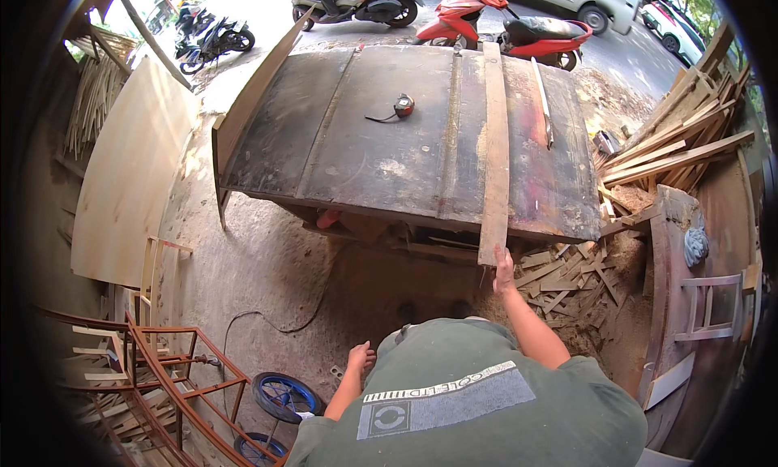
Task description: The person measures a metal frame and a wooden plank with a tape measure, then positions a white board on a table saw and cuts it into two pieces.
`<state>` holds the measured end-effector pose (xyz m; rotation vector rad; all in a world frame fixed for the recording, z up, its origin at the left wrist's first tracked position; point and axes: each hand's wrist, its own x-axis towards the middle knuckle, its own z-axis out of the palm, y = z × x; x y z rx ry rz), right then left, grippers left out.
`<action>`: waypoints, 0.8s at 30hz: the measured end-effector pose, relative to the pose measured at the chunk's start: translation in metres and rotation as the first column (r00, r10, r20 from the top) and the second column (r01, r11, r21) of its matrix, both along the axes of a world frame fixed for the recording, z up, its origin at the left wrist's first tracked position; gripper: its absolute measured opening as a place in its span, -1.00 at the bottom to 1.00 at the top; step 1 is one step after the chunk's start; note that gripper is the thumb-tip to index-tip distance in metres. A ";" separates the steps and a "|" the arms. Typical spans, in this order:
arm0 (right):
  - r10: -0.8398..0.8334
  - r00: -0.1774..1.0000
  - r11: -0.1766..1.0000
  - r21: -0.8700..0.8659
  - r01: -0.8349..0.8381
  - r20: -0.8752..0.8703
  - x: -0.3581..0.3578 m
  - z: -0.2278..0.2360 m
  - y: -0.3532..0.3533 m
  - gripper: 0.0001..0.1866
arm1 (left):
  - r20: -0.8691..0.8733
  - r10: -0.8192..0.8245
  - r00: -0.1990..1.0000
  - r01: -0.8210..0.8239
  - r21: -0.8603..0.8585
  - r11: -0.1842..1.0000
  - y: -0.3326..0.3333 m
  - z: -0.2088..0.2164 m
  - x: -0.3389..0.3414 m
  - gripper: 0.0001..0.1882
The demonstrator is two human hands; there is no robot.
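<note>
A long, narrow wooden plank (495, 143) lies lengthwise over a dark, worn worktable (389, 151), its near end jutting past the front edge. My right hand (503, 271) grips that near end from its right side. Held low by my body, my left hand (361, 356) has its fingers curled in, and I see nothing in it. A red and black tape measure (403, 105) rests mid-table with a dark strap trailing left. Right of the plank lies a thin, pale-edged strip (543, 102).
Scrap wood (567, 280) litters the floor at the table's right, below stacked offcuts (681, 155). A plywood sheet (134, 175) leans at left. Near left stand a rusty metal frame (162, 362) and a blue-rimmed wheel (284, 396). Parked motorbikes, including a red scooter (466, 17), stand beyond.
</note>
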<state>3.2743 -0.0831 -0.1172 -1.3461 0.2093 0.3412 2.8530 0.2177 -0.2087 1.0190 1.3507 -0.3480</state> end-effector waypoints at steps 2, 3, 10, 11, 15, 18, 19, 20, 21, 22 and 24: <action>0.076 0.995 0.993 0.097 -0.070 -0.060 0.018 0.013 0.003 -0.41 | 0.008 -0.047 0.999 0.047 0.012 0.999 0.003 -0.001 0.004 -0.53; 0.156 0.979 0.975 0.178 -0.131 -0.133 0.023 0.027 0.002 -0.41 | 0.012 -0.066 0.998 0.066 0.020 0.998 0.005 -0.002 0.006 -0.53; 0.264 0.964 0.883 0.403 -0.239 -0.008 0.043 0.144 0.002 -0.26 | 0.021 -0.081 0.997 0.080 0.056 0.995 0.022 0.008 0.031 -0.54; 0.248 0.969 0.864 0.449 -0.228 0.016 0.047 0.154 0.005 -0.25 | 0.018 -0.096 0.995 0.095 0.058 0.994 0.025 0.005 0.032 -0.54; 0.248 0.969 0.857 0.462 -0.227 0.017 0.039 0.209 0.009 -0.22 | 0.022 -0.097 0.995 0.096 0.045 0.994 0.031 0.000 0.035 -0.54; 0.235 0.972 0.906 0.362 -0.221 0.007 0.044 0.214 -0.005 -0.20 | 0.033 -0.135 0.990 0.134 0.039 0.990 0.036 -0.002 0.039 -0.52; 0.225 0.974 0.926 0.308 -0.217 0.008 0.046 0.215 -0.009 -0.19 | 0.029 -0.152 0.988 0.151 0.044 0.988 0.038 -0.001 0.040 -0.52; 0.232 0.972 0.936 0.264 -0.232 0.030 0.049 0.212 -0.012 -0.19 | 0.024 -0.160 0.987 0.159 0.030 0.987 0.039 0.000 0.043 -0.52; 0.239 0.970 0.945 0.218 -0.245 0.052 0.052 0.206 -0.015 -0.19 | 0.020 -0.169 0.985 0.169 0.016 0.986 0.040 0.000 0.046 -0.52; 0.250 0.966 0.951 0.168 -0.258 0.065 0.051 0.209 -0.015 -0.18 | 0.008 -0.175 0.985 0.175 -0.005 0.985 0.038 -0.001 0.044 -0.51; 0.244 0.969 0.943 0.223 -0.246 0.039 0.045 0.213 -0.012 -0.17 | -0.016 -0.193 0.981 0.193 0.002 0.981 0.044 -0.003 0.045 -0.51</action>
